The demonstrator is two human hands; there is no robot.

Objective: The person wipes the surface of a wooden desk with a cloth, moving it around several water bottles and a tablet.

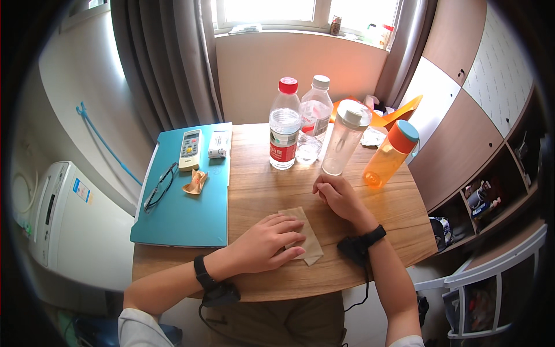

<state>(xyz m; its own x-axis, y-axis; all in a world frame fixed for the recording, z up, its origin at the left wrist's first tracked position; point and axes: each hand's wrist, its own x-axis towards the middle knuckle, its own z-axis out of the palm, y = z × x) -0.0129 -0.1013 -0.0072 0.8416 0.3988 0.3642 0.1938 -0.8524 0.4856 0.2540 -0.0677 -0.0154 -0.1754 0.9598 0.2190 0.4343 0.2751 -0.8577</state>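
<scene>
My left hand (261,244) lies flat with its fingers spread on a folded beige sheet (309,243), which looks like a paper napkin or a cloth. To its right, my right hand (340,199) rests in a loose fist on the table, and nothing shows in it. Just beyond the right hand stands a clear tumbler (341,144) with a pale lid. An orange bottle (384,162) with a blue cap is to the right. A red-capped water bottle (283,136) and a white-capped plastic bottle (315,118) stand left of the tumbler.
On the wooden table (254,191), a teal folder (179,222) carries glasses (162,186), a remote control (190,149), a small white packet (218,144) and a crumpled brown wrapper (196,182). Black wrist bands trail cables. A white cart (497,283) stands at the right.
</scene>
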